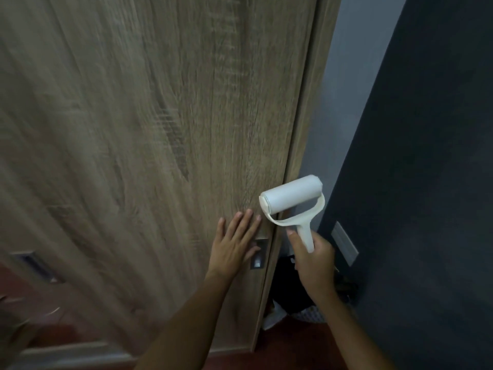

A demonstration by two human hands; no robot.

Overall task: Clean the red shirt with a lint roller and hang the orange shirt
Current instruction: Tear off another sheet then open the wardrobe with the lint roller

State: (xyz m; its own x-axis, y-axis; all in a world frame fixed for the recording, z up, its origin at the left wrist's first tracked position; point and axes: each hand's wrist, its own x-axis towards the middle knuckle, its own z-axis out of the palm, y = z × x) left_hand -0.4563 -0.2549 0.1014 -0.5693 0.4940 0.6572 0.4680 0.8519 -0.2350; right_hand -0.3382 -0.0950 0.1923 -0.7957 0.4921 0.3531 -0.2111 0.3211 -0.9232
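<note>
Up close, the left hand (234,244) lies flat with fingers spread against a wood-grain door (149,145), its thumb beside a small metal recessed handle (259,253) near the door's right edge. Just right of it, the right hand (314,259) is closed around the handle of a white lint roller (292,202) — roll uppermost, tilted leftward — in front of a dark wall (426,182). Neither shirt shows.

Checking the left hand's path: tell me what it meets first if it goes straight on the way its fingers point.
The left hand already lies flat on the wooden door; its fingers point up along the panel, so it would likely just slide over bare wood.
</note>
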